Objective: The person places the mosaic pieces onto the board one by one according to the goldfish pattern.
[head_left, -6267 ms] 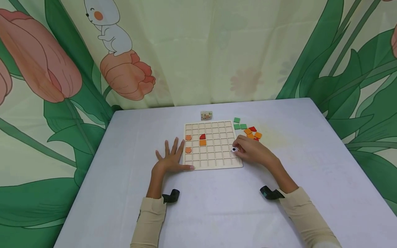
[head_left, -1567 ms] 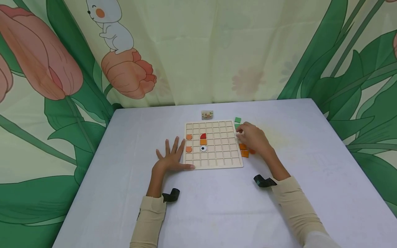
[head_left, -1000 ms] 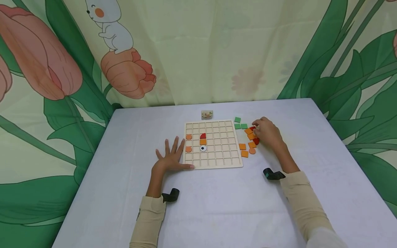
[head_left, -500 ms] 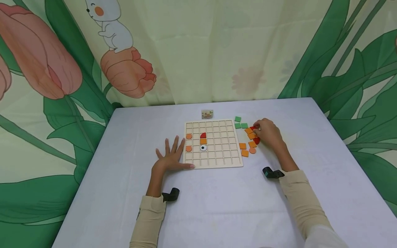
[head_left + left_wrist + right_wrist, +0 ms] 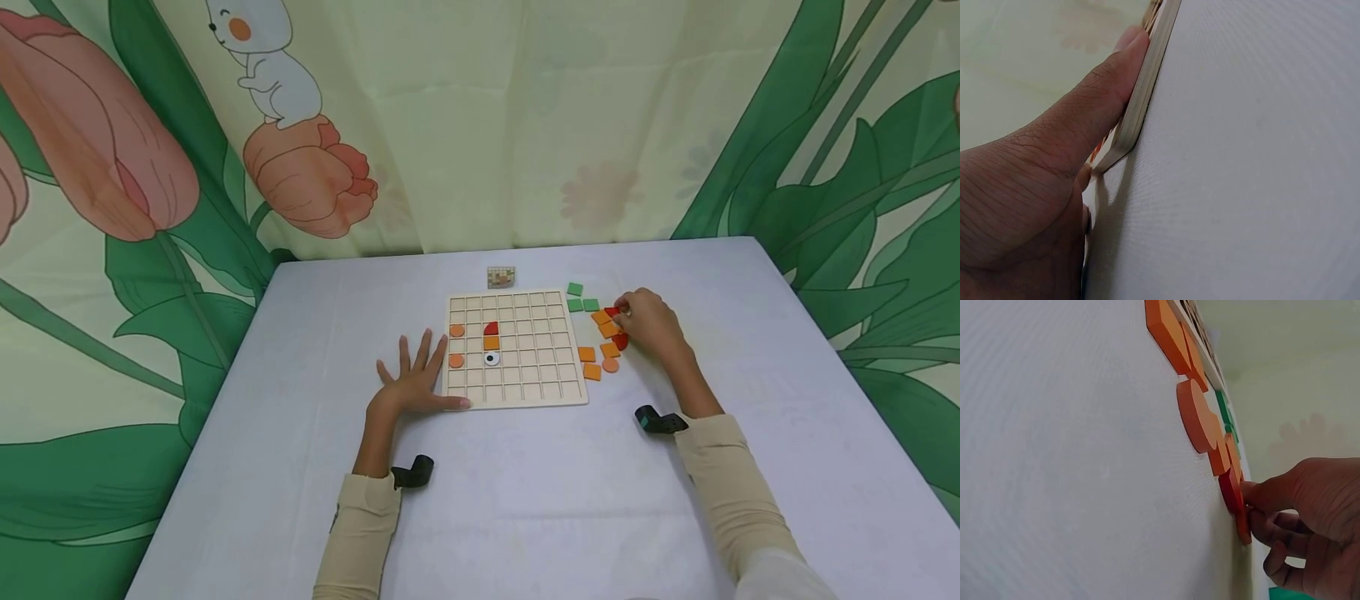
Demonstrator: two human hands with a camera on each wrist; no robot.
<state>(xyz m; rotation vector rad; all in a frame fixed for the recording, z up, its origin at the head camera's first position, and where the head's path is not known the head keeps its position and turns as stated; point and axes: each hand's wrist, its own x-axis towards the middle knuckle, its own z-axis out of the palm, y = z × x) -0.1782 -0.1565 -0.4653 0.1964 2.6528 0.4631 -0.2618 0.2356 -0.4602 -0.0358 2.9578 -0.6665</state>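
Note:
My left hand [image 5: 411, 393] lies spread at the left of a pale gridded board [image 5: 537, 358], its thumb resting on the near left corner. On the board are two orange discs [image 5: 456, 361], a red quarter-circle tile [image 5: 491, 328], an orange square tile [image 5: 491, 342] and a white eye disc [image 5: 492, 358]. To the right of the board, my right hand [image 5: 651, 323] reaches into the loose tiles, thumb and forefinger pinching a red quarter-circle tile [image 5: 611, 312]. The contact is partly hidden by the fingers. An orange tile [image 5: 1242, 526] lies below that hand in the right wrist view.
Several loose orange tiles [image 5: 592, 372] and an orange disc [image 5: 611, 365] lie beside the board's right edge. Green square tiles [image 5: 575, 306] sit near its far right corner. A small patterned card [image 5: 501, 277] lies behind the board. A printed curtain [image 5: 480, 125] hangs behind the table.
The eye disc went from my right hand onto the board below the orange square. My right hand then moved right, from beside the green tiles to the red tile. My left hand stayed put.

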